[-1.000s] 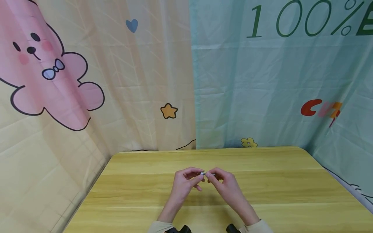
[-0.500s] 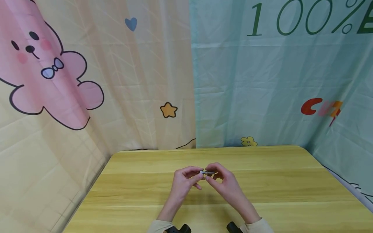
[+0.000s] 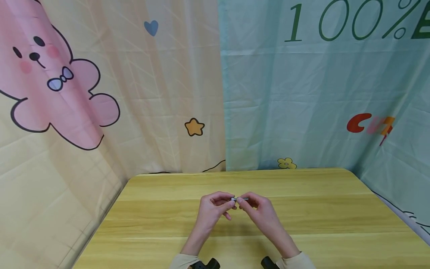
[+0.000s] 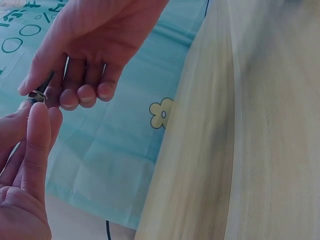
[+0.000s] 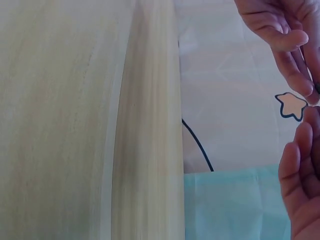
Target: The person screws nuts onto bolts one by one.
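A thin, silvery metal rod (image 3: 234, 199) with a wider shiny collar (image 4: 37, 96) spans the two hands above the table; its exact kind is too small to tell. My left hand (image 3: 211, 211) pinches one end between thumb and fingertips. From the other side, my right hand (image 3: 260, 211) pinches the rod with thumb and forefinger, its other fingers loosely bent in the left wrist view. Both hands' fingertips nearly meet and cover much of the rod. In the right wrist view the rod is almost wholly hidden at the edge, beside the right hand (image 5: 305, 185).
Beneath the hands lies a wood-grain table (image 3: 161, 224). Printed curtains hang behind and beside it, one cream (image 3: 161, 93) with a pink bear and one teal (image 3: 268, 93) with lettering. Black wrist devices (image 3: 211, 263) show at the cuffs.
Half a second ago my right fingers were spread apart, baring more of the rod; now they pinch it again, as they did one second ago. The left hand has kept its grip.
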{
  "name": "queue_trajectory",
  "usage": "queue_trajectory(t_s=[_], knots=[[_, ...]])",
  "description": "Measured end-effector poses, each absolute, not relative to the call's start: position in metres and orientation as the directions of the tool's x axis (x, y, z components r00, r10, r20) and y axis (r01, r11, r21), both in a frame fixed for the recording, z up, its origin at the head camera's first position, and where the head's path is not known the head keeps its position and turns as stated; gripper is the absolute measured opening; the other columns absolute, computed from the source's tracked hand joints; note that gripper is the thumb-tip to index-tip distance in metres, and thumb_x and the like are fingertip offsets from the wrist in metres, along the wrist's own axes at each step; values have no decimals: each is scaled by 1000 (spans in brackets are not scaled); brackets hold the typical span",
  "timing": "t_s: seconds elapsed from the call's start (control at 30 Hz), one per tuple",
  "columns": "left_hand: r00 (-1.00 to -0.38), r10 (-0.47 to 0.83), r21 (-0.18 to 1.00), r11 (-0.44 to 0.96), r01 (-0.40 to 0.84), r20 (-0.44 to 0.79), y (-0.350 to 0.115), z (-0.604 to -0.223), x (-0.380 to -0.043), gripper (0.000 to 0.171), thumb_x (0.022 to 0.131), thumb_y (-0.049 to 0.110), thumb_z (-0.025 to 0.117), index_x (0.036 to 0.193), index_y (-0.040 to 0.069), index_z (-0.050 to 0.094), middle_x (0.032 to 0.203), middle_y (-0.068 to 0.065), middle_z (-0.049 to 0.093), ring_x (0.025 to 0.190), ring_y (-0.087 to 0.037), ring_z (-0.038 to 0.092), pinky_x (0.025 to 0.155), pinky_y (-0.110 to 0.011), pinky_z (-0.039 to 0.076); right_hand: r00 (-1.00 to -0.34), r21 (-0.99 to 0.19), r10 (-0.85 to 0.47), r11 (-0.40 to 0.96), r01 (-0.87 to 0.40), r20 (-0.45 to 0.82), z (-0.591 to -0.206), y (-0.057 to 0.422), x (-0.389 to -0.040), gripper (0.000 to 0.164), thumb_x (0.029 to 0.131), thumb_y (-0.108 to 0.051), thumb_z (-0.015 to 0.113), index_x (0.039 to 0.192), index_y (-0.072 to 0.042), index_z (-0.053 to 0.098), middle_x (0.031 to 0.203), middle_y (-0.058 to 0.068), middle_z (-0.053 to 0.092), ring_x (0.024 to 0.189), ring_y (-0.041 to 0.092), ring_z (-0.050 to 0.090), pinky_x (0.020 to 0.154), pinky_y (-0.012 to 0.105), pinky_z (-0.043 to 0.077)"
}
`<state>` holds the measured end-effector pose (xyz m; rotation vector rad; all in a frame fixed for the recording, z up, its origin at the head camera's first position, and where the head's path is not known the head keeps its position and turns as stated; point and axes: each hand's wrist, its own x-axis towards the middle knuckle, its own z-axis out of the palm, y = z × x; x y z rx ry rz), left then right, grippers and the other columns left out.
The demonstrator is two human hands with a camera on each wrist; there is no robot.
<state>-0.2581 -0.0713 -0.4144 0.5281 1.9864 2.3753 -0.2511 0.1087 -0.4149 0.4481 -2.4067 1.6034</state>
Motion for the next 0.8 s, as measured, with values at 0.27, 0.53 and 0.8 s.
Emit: queue_trajectory(t_s=[0.27, 0.53, 0.8], knots=[[-946, 207, 960, -186, 212, 249, -71, -415, -258, 21, 86, 0, 74, 103, -12, 68, 90, -23, 70, 76, -20, 70, 50, -25, 58, -934, -868, -102, 344, -357, 344, -415, 109, -252, 14, 97, -34, 64, 100, -22, 72, 93, -5, 68, 85, 15, 62, 66, 28, 54], [-952, 190, 962, -182, 205, 239, -72, -416, -259, 21, 86, 3, 75, 102, -9, 70, 90, -20, 71, 78, -24, 71, 54, -28, 60, -873, -832, -209, 271, -484, 440, -415, 110, -252, 19, 91, -18, 73, 109, -18, 67, 101, -4, 67, 91, 16, 63, 76, 31, 56], [-950, 202, 963, -174, 204, 238, -73, -415, -259, 21, 87, 4, 75, 103, -9, 70, 92, -20, 71, 83, -31, 71, 57, -29, 61, -888, -837, -202, 301, -458, 413, -415, 109, -252, 14, 91, -22, 73, 104, -19, 68, 96, -6, 68, 88, 14, 66, 78, 30, 56]])
